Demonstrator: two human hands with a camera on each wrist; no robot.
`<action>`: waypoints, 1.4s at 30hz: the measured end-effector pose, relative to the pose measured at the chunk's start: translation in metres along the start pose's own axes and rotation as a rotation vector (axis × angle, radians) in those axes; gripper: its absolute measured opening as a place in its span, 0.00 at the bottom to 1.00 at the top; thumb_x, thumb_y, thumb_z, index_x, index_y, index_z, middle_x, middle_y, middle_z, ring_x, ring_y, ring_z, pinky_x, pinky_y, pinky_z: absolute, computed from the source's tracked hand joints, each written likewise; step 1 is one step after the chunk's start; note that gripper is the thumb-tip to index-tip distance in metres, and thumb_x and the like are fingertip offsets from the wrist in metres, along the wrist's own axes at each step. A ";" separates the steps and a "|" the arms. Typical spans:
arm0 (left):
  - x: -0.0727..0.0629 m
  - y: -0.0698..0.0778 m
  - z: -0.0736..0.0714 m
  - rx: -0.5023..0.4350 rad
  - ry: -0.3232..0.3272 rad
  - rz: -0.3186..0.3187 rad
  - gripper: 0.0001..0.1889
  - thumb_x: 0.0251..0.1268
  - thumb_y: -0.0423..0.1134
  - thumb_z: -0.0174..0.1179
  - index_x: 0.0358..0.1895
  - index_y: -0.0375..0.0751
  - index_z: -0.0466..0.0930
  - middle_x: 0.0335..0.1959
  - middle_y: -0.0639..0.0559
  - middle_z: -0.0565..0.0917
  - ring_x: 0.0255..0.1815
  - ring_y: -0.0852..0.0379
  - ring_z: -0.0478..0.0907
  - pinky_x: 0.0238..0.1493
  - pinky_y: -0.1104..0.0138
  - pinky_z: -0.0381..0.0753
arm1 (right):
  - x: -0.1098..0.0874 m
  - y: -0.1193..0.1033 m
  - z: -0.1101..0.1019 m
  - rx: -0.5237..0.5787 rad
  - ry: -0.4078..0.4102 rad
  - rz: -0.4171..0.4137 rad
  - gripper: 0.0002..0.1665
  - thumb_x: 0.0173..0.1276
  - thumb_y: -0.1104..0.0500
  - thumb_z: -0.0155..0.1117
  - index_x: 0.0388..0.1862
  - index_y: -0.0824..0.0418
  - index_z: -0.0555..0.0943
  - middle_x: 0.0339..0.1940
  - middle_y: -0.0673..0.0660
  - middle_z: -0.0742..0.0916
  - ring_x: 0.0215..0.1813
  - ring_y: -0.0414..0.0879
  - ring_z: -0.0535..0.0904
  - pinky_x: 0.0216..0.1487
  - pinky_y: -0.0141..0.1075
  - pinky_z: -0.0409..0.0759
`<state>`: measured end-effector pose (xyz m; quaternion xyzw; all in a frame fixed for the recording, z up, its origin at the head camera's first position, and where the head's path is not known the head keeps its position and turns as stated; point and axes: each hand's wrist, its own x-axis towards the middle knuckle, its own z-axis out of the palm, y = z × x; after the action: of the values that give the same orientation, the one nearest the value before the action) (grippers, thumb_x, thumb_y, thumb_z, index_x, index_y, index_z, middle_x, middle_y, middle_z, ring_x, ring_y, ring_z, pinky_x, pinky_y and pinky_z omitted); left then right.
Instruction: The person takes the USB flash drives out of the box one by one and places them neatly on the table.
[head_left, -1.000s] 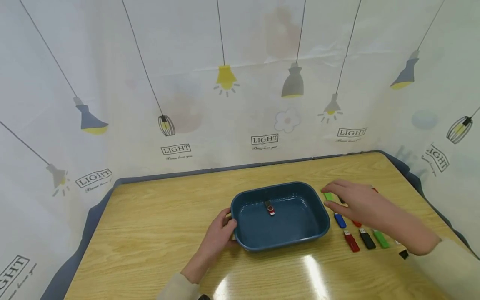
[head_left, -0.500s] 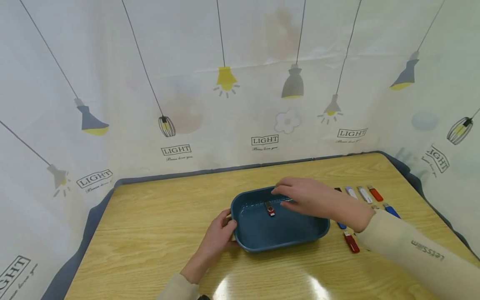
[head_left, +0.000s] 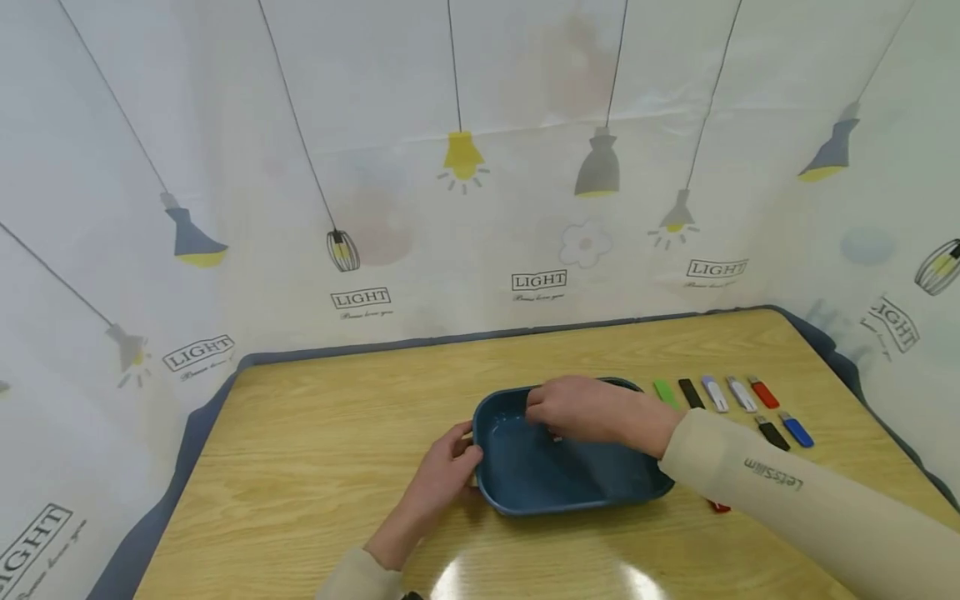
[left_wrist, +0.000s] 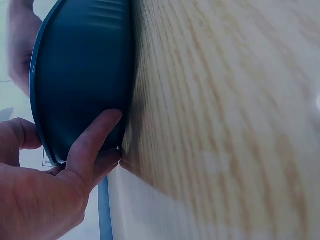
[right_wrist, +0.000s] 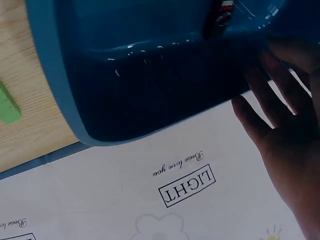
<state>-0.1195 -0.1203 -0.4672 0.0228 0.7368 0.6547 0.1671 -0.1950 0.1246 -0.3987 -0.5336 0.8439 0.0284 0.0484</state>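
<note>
A dark blue tray (head_left: 517,471) with raised walls stands on the wooden table. My left hand (head_left: 442,477) grips its left end; in the left wrist view the thumb is at the rim and the fingers (left_wrist: 95,137) lie against the outer wall, near its base. My right hand (head_left: 581,408) reaches into the tray from the right, by the back wall. A red and black USB stick (right_wrist: 218,19) lies inside, mostly covered by that hand in the head view. In the right wrist view the right fingers are loosely extended beside the stick, with nothing seen between them.
To the right of the tray, several USB sticks lie in rows, among them a green one (head_left: 666,393), a red one (head_left: 764,393) and a blue one (head_left: 797,430). My right sleeve (head_left: 780,479) hides part of them. A lamp-printed cloth (head_left: 420,225) hangs behind the table.
My right hand has moved left from over the USB sticks into the tray, down near the red and black stick. The left hand keeps its hold on the tray. The head view has shifted slightly.
</note>
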 end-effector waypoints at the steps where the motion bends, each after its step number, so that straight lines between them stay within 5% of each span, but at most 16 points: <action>1: 0.000 0.000 0.001 -0.005 -0.003 -0.002 0.30 0.77 0.35 0.48 0.77 0.27 0.60 0.68 0.27 0.74 0.55 0.41 0.81 0.45 0.51 0.89 | 0.001 0.000 0.002 -0.017 -0.016 -0.003 0.14 0.67 0.63 0.74 0.51 0.56 0.88 0.48 0.52 0.87 0.48 0.46 0.84 0.49 0.39 0.85; 15: -0.002 0.001 0.002 -0.001 0.009 -0.007 0.30 0.77 0.37 0.49 0.78 0.30 0.60 0.69 0.28 0.73 0.57 0.41 0.80 0.46 0.51 0.89 | 0.003 0.000 0.018 -0.136 -0.106 0.031 0.10 0.71 0.60 0.69 0.50 0.53 0.86 0.45 0.50 0.84 0.42 0.45 0.81 0.42 0.36 0.83; 28: -0.003 0.001 0.003 0.006 0.017 -0.024 0.31 0.78 0.38 0.49 0.79 0.31 0.59 0.71 0.29 0.72 0.57 0.41 0.80 0.47 0.50 0.89 | 0.014 -0.001 0.029 -0.289 -0.065 0.010 0.09 0.68 0.63 0.72 0.45 0.53 0.88 0.39 0.51 0.86 0.38 0.46 0.80 0.37 0.37 0.82; 34: -0.002 0.001 0.003 0.019 0.017 -0.018 0.31 0.78 0.38 0.49 0.79 0.30 0.59 0.70 0.29 0.73 0.56 0.42 0.81 0.46 0.51 0.89 | 0.016 -0.001 0.030 -0.178 -0.066 0.056 0.02 0.72 0.59 0.70 0.40 0.56 0.87 0.33 0.52 0.84 0.31 0.44 0.79 0.31 0.37 0.81; 42: -0.004 0.002 0.002 0.026 0.017 -0.019 0.30 0.78 0.39 0.49 0.79 0.32 0.59 0.69 0.30 0.74 0.55 0.42 0.81 0.46 0.52 0.89 | 0.019 0.001 0.029 0.021 -0.129 0.109 0.19 0.69 0.51 0.74 0.53 0.60 0.83 0.38 0.52 0.82 0.35 0.42 0.78 0.37 0.36 0.82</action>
<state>-0.1150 -0.1189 -0.4649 0.0124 0.7468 0.6437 0.1668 -0.2024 0.1102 -0.4294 -0.4834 0.8671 0.0563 0.1065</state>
